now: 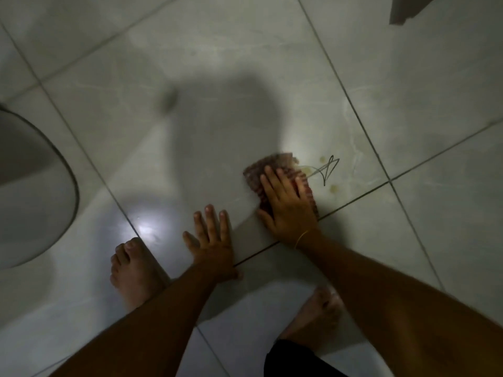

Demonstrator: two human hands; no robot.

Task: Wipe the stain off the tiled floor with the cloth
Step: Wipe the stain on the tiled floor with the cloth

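A reddish patterned cloth [255, 170] lies flat on the pale tiled floor [217, 63], and my right hand [285, 205] presses down on it with fingers spread. Just right of the cloth are yellowish stain spots [333, 188] and a black scribbled line [328, 170]. A thin wet streak runs from the cloth's edge toward the scribble. My left hand [211, 240] rests flat on the tile to the left of the cloth, fingers apart, holding nothing.
My bare feet stand on the floor, one [133, 273] at lower left and one [315, 314] lower centre. A large round pale object with a dark rim [32, 191] sits at the left edge. A grey object [402, 9] pokes in top right.
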